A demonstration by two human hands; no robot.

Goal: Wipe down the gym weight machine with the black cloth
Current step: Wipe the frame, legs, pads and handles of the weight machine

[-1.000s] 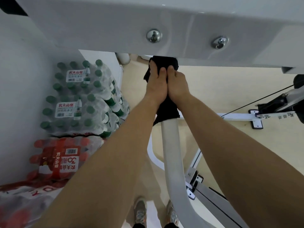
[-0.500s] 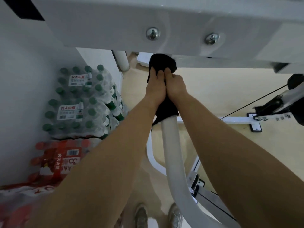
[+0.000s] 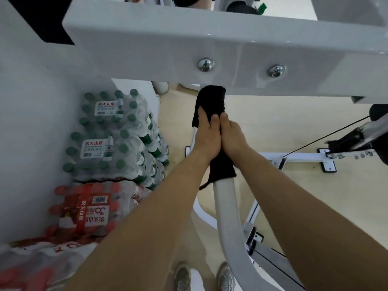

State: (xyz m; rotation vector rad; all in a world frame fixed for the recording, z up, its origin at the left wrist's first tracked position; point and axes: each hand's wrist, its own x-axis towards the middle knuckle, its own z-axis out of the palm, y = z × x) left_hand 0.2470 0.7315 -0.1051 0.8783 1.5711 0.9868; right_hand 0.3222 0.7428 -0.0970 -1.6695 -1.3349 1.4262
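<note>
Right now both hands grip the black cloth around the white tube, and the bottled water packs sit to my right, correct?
Not quite: the head view shows the bottled water packs stacked to your left. The rest holds: left hand and right hand both grip the black cloth around the white tube.

I see left hand point(image 3: 206, 135) and right hand point(image 3: 233, 136) side by side on the cloth point(image 3: 211, 99) wrapping the tube point(image 3: 225, 206), just below the crossbeam point(image 3: 168, 49) — bottle packs point(image 3: 113, 139) stacked left, cable arm point(image 3: 352, 139) right.
</note>
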